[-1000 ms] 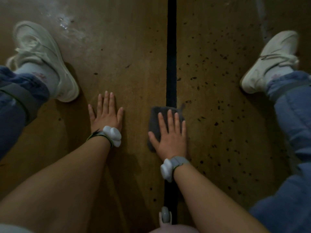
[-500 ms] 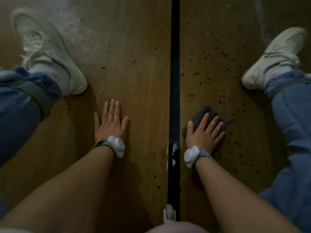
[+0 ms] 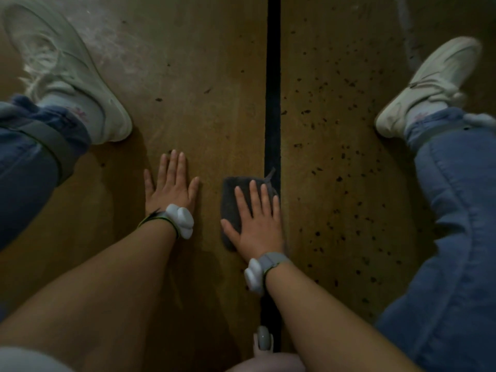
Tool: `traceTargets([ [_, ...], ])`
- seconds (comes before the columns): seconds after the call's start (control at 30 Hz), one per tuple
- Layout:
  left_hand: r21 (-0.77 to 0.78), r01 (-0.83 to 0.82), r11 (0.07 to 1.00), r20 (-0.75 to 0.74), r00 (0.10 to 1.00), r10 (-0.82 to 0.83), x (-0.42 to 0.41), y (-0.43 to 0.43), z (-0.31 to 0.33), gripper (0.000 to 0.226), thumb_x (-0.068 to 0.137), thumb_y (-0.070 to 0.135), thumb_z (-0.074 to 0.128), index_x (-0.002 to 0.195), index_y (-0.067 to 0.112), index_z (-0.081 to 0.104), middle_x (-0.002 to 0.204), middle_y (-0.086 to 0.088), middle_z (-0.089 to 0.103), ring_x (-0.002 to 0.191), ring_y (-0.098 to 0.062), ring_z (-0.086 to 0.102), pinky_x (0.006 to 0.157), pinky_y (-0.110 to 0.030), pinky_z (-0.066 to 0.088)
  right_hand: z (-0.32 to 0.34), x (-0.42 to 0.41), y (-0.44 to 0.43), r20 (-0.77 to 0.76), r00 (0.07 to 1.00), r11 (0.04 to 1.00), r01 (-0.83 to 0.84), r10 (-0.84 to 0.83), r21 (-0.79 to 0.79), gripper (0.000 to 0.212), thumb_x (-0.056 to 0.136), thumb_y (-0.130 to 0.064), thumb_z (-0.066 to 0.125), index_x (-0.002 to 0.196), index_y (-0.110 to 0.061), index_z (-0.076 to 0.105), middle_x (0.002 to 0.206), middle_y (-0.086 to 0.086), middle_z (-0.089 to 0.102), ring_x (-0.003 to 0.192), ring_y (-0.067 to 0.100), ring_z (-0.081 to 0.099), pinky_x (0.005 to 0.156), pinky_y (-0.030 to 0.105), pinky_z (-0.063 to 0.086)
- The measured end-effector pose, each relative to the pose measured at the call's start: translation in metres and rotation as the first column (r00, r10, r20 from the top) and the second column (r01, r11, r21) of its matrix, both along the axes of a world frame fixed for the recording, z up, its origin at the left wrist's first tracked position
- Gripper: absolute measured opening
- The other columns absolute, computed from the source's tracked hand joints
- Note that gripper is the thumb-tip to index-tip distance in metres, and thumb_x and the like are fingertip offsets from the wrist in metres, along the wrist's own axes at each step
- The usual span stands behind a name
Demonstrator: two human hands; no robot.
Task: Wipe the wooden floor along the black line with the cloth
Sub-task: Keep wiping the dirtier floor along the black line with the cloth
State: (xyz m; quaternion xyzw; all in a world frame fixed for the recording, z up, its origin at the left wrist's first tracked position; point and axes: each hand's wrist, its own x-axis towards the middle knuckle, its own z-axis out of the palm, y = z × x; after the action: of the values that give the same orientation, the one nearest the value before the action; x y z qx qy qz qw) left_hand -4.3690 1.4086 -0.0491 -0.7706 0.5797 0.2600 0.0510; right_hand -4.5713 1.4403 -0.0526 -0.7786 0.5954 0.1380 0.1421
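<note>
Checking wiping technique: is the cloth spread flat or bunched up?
Flat: the cloth lies as a compact pad under the right hand, whose straight fingers press it at the black line.

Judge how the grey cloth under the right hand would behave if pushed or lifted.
Probably floppy: the cloth lies bunched, with rounded edges and a loose corner sticking out. Likely slides easily over the smooth wooden floor under the flat right hand.

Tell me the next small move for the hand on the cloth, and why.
Probably push the cloth forward along the black line. The right hand presses flat on it, its right edge lying on the line, and the line ahead is uncovered; the left hand braces flat on the floor.
</note>
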Motion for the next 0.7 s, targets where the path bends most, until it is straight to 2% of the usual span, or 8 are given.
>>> traceTargets([
  [0.2,0.011,0.009,1.000,-0.009,1.000,-0.009,0.000,-0.002,-0.001,0.065,0.101,0.054,0.008,0.151,0.026,-0.022,0.157,0.009,-0.031,0.142,-0.011,-0.030,0.116,-0.047,-0.017,0.003,-0.079,-0.006,-0.032,0.923,0.923,0.381,-0.383,-0.051,0.076,0.088,-0.070,0.002,0.146,-0.030,-0.026,0.163,0.008,-0.018,0.149,0.028,-0.018,0.121,0.050,-0.006],
  [0.27,0.041,0.010,0.999,-0.014,1.000,-0.009,0.001,-0.004,-0.001,0.066,0.100,0.055,0.009,0.151,0.026,-0.022,0.157,0.008,-0.032,0.142,-0.012,-0.030,0.117,-0.048,-0.016,0.002,-0.084,-0.007,-0.027,0.918,0.917,0.393,-0.395,-0.066,0.077,0.087,-0.070,0.002,0.145,-0.029,-0.026,0.164,0.008,-0.014,0.150,0.029,-0.014,0.121,0.050,-0.006],
  [0.4,0.067,0.010,0.998,-0.028,1.000,-0.008,0.002,-0.007,0.003,0.068,0.101,0.056,0.012,0.151,0.026,-0.022,0.157,0.009,-0.031,0.143,-0.012,-0.028,0.116,-0.048,-0.017,0.000,-0.081,-0.010,-0.032,0.925,0.925,0.376,-0.378,-0.061,0.080,0.093,-0.068,0.014,0.152,-0.026,-0.020,0.163,0.010,-0.015,0.150,0.030,-0.015,0.121,0.051,-0.006],
  [0.7,0.057,0.026,0.998,-0.049,0.999,-0.023,0.002,-0.004,0.002,0.068,0.101,0.056,0.012,0.152,0.025,-0.020,0.157,0.008,-0.030,0.144,-0.013,-0.027,0.117,-0.048,-0.016,-0.005,-0.086,-0.006,-0.012,0.927,0.923,0.371,-0.374,-0.098,0.078,0.095,-0.068,0.012,0.155,-0.025,-0.013,0.164,0.010,-0.013,0.150,0.031,-0.013,0.120,0.050,-0.008],
])
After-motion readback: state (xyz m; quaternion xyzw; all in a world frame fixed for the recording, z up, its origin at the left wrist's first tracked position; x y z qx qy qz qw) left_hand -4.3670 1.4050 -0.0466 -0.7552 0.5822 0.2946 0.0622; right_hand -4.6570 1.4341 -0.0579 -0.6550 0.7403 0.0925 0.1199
